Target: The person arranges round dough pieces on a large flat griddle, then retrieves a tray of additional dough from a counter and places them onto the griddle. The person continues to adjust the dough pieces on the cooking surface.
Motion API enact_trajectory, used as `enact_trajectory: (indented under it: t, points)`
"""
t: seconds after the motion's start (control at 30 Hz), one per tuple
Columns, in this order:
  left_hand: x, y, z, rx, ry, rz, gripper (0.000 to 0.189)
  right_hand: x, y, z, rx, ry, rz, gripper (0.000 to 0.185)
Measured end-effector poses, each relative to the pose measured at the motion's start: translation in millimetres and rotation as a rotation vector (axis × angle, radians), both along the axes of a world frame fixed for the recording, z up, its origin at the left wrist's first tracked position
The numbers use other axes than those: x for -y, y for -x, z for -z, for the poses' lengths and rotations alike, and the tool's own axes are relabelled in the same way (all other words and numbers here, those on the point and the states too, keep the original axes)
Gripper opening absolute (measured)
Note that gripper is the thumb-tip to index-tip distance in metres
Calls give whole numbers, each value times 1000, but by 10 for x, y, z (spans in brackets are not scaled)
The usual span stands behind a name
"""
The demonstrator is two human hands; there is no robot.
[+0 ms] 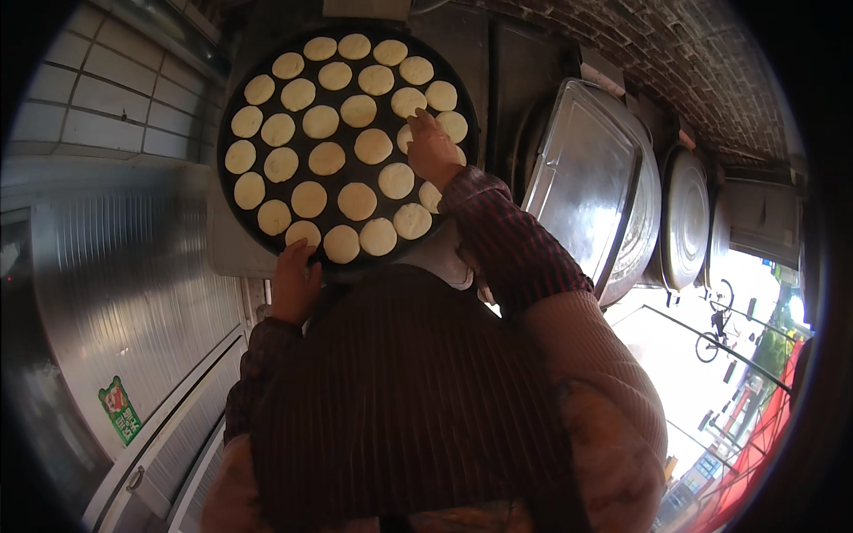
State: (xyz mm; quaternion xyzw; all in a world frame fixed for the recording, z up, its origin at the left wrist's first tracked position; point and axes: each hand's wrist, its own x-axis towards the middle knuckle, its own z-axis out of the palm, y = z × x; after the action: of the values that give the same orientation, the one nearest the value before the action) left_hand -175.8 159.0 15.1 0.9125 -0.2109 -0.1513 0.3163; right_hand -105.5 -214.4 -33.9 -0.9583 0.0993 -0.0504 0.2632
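Pale round dough cakes [326, 158] lie in rough rings on a large round black griddle pan [263, 212]. My right hand [432, 148] reaches over the pan's right side, its fingertips at the lower edge of one dough cake [408, 102] and the hand partly covering others. Whether it presses or grips any of them cannot be told. At the pan's near left rim, my left hand [296, 280] has its fingertips at the edge of another dough cake [303, 233]. Some cakes, mostly towards the middle, look slightly browner.
A large rectangular metal tray [580, 180] leans upright to the right, with round metal pans or lids [686, 216] beyond it. A brick wall [693, 86] runs behind them. Left are a tiled wall [110, 86] and a ribbed metal panel [133, 266]. A bicycle stands outside at the right.
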Motion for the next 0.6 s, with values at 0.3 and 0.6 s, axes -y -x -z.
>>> enact_trajectory:
  t: [0.3,0.6]
  points:
    - [-142,49,121,-13,49,-66,33,12,-911,-9,36,81,-95,45]
    - [-180,105,211,8,-8,-94,35,-249,-1532,210,113,76,-164,53]
